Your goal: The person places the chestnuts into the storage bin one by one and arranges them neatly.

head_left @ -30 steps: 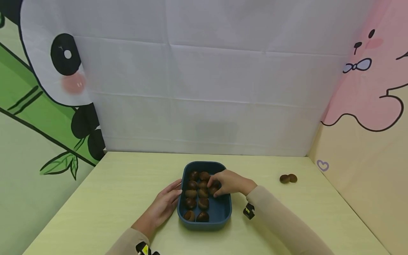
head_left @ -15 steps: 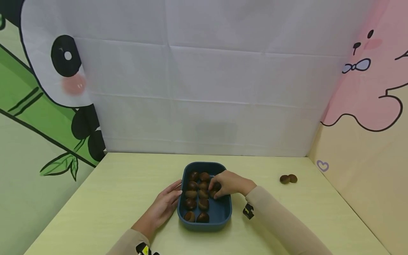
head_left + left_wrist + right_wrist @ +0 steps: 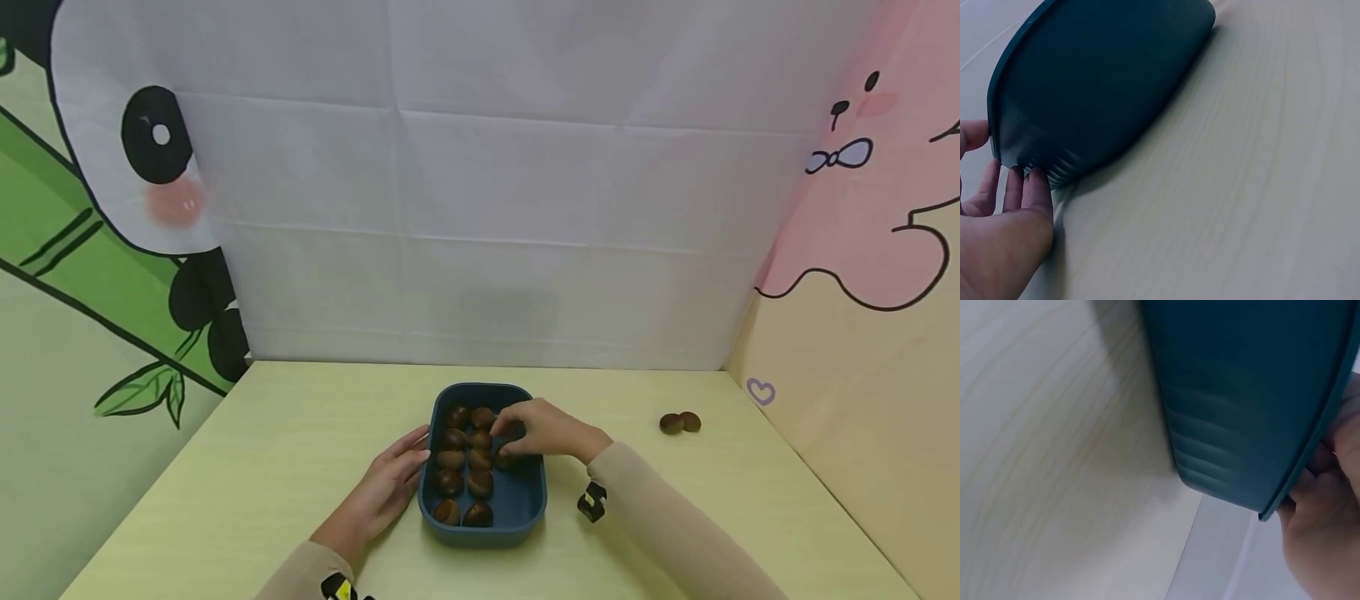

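Observation:
A dark blue rectangular container holds several brown chestnuts, mostly in two columns on its left side. My left hand rests its extended fingers against the container's left wall; the left wrist view shows the fingertips at the ribbed outside. Over the right half of the container, my right hand reaches in, thumb and fingers curved and parted. A chestnut lies just under its thumb. In the right wrist view the container wall hides the right fingertips.
Two more chestnuts lie side by side on the pale yellow table, at the right. A white sheet stands behind the table, with printed panels at both sides.
My right hand has risen slightly and its thumb has come off the chestnut, which now shows below it. The left hand and container have stayed in place.

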